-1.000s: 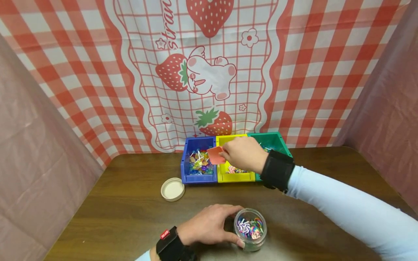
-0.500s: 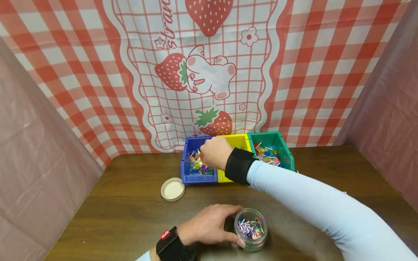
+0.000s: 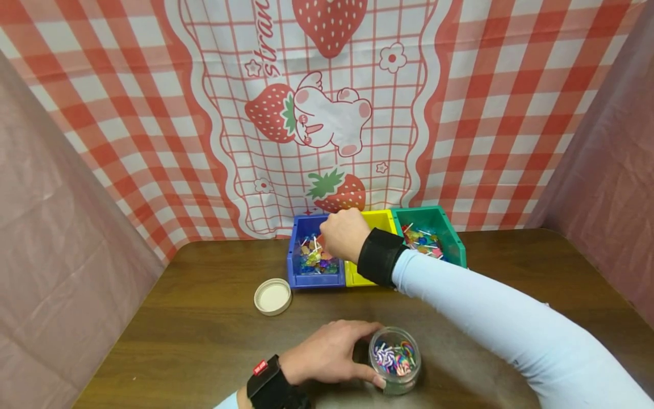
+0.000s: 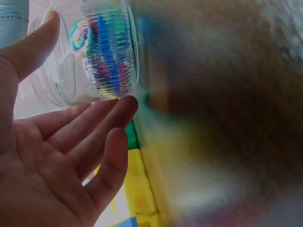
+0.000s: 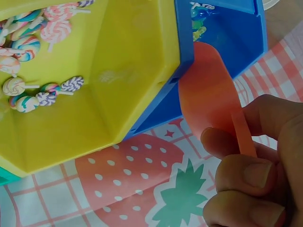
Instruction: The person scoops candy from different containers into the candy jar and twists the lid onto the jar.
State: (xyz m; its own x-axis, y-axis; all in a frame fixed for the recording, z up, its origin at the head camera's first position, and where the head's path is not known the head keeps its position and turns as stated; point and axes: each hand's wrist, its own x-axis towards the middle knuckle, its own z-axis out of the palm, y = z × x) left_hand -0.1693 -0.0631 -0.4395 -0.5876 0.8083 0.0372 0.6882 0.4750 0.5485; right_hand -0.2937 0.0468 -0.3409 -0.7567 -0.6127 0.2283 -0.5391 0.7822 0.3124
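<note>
My right hand (image 3: 345, 233) is over the blue bin (image 3: 318, 280), near its border with the yellow bin (image 3: 379, 219). It pinches the stub handle of a coral-orange scoop (image 5: 208, 90); the head view mostly hides the scoop behind the hand. Tiny lollipops and coloured gem-like pieces lie in the blue bin. In the right wrist view, miniature swirl lollipops (image 5: 56, 29) lie in the yellow bin. On the table, my left hand (image 3: 327, 353) grips an uncapped glass jar (image 3: 401, 388) between thumb and fingers. Swirl lollipops (image 3: 385, 358) fill part of the jar.
A green bin (image 3: 456, 245) with mixed small candies stands at the right end of the bin row. A cream lid (image 3: 273, 296) lies on the wooden table (image 3: 194, 329), left of the jar. Behind the bins hangs a strawberry-print cloth (image 3: 470, 142).
Holding the scoop, my right hand has moved left from above the yellow bin to the blue bin. The green bin has come into fuller view. My left hand and the jar stay put.
</note>
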